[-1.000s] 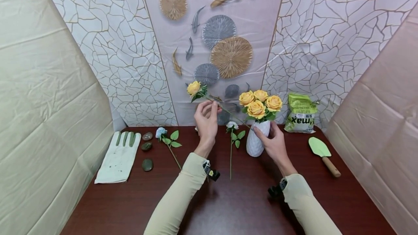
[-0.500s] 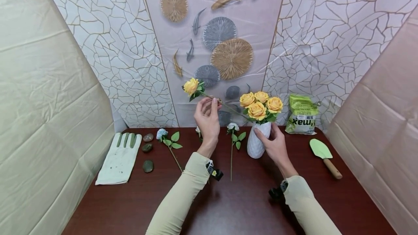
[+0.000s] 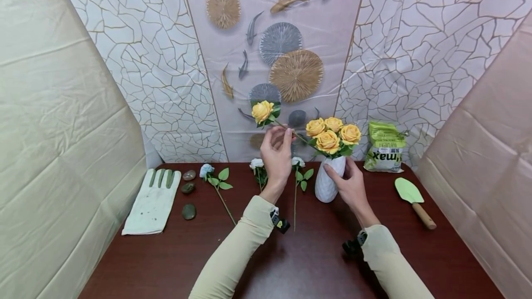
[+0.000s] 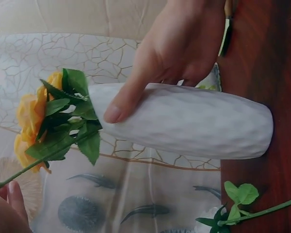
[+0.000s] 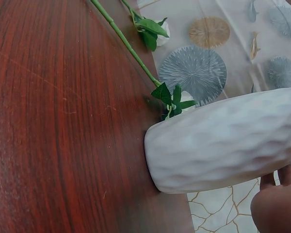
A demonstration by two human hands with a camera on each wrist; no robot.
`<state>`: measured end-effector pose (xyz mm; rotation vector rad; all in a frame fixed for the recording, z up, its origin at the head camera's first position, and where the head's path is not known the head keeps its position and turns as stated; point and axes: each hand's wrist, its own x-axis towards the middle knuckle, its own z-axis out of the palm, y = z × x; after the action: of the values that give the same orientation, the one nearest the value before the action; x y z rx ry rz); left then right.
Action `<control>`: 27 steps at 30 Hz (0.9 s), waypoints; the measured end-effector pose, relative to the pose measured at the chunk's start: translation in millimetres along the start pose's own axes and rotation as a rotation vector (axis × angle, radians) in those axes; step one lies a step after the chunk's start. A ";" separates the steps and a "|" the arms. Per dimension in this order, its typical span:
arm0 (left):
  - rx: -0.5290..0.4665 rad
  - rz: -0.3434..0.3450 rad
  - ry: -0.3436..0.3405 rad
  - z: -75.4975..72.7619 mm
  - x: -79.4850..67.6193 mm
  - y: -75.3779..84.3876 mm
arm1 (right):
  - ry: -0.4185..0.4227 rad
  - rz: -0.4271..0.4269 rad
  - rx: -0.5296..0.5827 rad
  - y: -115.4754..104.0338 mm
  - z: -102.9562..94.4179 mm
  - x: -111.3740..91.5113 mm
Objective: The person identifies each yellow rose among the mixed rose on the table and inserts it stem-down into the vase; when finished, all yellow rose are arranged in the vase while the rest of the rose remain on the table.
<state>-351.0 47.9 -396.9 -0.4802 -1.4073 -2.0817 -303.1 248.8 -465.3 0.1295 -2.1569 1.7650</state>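
Observation:
My left hand (image 3: 277, 158) pinches the stem of a yellow rose (image 3: 262, 112), its bloom up and to the left. The stem slants down to the right, its lower end lost among the leaves at the vase's mouth. Several yellow roses (image 3: 328, 142) stand in the white textured vase (image 3: 326, 186), which is upright on the table. Around the vase's upper side curls my right hand (image 3: 351, 186), thumb near the rim. In the left wrist view the stem (image 4: 36, 164) crosses in front of the green leaves (image 4: 89, 145).
Two white roses (image 3: 298, 162) and a blue rose (image 3: 206, 170) lie on the dark red table (image 3: 291, 266). At left are several stones (image 3: 189, 212) and a white glove (image 3: 149, 206). A green bag (image 3: 384, 146) and a trowel (image 3: 409, 191) are at right.
My left hand first tilted the rose slightly left, then moved right with it, bringing the stem farther into the bunch. The right hand keeps its grip on the vase.

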 end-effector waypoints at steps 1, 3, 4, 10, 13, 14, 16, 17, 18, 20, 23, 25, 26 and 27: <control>0.009 -0.006 -0.013 0.3 -1.5 -1.2 | 0.002 -0.001 -0.001 1.0 -0.1 0.1; 0.024 -0.018 -0.042 0.3 -4.5 -4.1 | 0.002 -0.005 -0.002 3.0 -0.5 0.5; 0.028 -0.028 -0.058 0.0 -6.1 -5.1 | 0.001 -0.006 -0.002 3.8 -0.6 0.7; 0.064 -0.116 -0.112 -4.0 -12.2 -11.7 | 0.002 -0.009 -0.011 4.2 -0.1 1.5; 0.075 -0.150 -0.115 -5.5 -12.7 -10.3 | 0.001 -0.005 -0.013 3.2 0.4 2.2; 0.075 -0.159 -0.117 -5.7 -12.5 -7.9 | 0.000 -0.004 -0.013 2.9 0.3 2.6; 0.070 -0.173 -0.123 -5.5 -12.1 -1.2 | -0.001 -0.001 -0.011 2.3 0.3 2.9; 0.064 -0.174 -0.125 -5.0 -12.0 1.3 | -0.001 0.000 -0.011 2.2 0.2 3.0; 0.061 -0.176 -0.126 -4.4 -11.8 3.3 | -0.002 0.001 -0.011 2.1 0.1 3.0; 0.055 -0.174 -0.127 -3.0 -11.2 6.7 | -0.001 0.003 -0.011 2.1 0.1 2.9; 0.050 -0.172 -0.128 -0.4 -9.4 3.5 | 0.000 0.002 -0.010 1.7 0.6 2.4; 0.058 -0.175 -0.131 0.9 -7.9 -0.9 | 0.003 0.002 -0.007 1.5 1.0 2.0; 0.065 -0.177 -0.133 1.5 -7.1 -3.2 | 0.004 0.001 -0.006 1.2 1.2 1.7; 0.071 -0.179 -0.132 2.2 -6.5 -6.9 | 0.005 -0.001 -0.006 1.2 1.2 1.5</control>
<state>-350.4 53.5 -404.8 -0.4857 -1.6486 -2.1643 -305.1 248.1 -466.2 0.1243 -2.1581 1.7559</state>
